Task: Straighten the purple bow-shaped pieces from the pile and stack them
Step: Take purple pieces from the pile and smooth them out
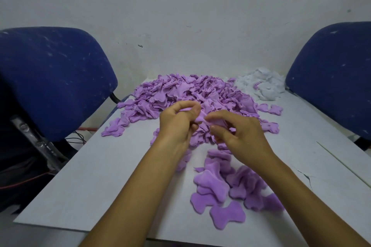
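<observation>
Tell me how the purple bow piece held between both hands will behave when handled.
Probably floppy: the purple piece crumples between the left hand and right hand. Likely light, since fingertips alone pinch it. The fuzzy surface suggests it won't slip.

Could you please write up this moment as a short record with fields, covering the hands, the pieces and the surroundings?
left hand: pinches one end of a purple piece
right hand: pinches the other end
pile: heaped at the table's far end
stack: loose, overlapping, under the right forearm
white scraps: right of the pile
table: pale grey
blue chairs: one on each side
</observation>
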### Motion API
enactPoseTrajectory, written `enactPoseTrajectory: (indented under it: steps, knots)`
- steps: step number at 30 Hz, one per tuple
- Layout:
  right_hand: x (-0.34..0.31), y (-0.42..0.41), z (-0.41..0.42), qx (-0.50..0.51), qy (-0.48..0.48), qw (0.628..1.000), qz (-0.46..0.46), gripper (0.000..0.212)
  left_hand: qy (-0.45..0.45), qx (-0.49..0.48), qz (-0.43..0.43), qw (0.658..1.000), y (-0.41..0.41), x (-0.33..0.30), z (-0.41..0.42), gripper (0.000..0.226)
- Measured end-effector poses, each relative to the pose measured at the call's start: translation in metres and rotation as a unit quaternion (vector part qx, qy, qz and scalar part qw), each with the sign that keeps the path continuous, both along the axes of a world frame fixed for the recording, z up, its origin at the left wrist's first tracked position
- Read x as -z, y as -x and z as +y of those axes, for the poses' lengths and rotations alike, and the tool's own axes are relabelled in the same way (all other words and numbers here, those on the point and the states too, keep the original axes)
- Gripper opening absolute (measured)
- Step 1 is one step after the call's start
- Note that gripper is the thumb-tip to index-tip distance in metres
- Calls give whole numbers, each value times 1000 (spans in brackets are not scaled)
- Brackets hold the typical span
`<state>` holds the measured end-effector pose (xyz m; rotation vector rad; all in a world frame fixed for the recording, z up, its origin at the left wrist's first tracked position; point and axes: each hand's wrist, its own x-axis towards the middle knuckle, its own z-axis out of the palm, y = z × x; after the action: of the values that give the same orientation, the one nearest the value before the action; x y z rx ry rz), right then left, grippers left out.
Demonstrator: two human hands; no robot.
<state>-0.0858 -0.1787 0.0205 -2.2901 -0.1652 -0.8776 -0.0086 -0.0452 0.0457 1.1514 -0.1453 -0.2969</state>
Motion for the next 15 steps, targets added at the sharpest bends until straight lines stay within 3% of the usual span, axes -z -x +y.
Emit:
enactPoseTrajectory:
  steps: [3, 6, 9, 11, 13, 15]
  knots:
    - [-3, -1, 1, 16, 32, 999, 37, 4, 30, -9, 68, 997, -2, -1, 0, 12]
    - [-9, 0, 8, -44, 31, 986, 158, 32, 28, -8, 85, 996, -4, 1, 2, 13]
    - [-15, 5, 9, -169, -75, 954, 234, 47, 29, 16, 110, 993, -3, 2, 3, 18]
    - [-18, 9, 3, -248, -165, 919, 257, 34, 31, 47, 112, 992, -5, 2, 5, 20]
    - [-17, 10, -2, -294, -253, 890, 238, 15, 35, 92, 56, 994, -11, 2, 9, 20]
    - [-15, 9, -2, -317, -344, 857, 216, 19, -15, 148, -74, 986, -15, 2, 12, 16]
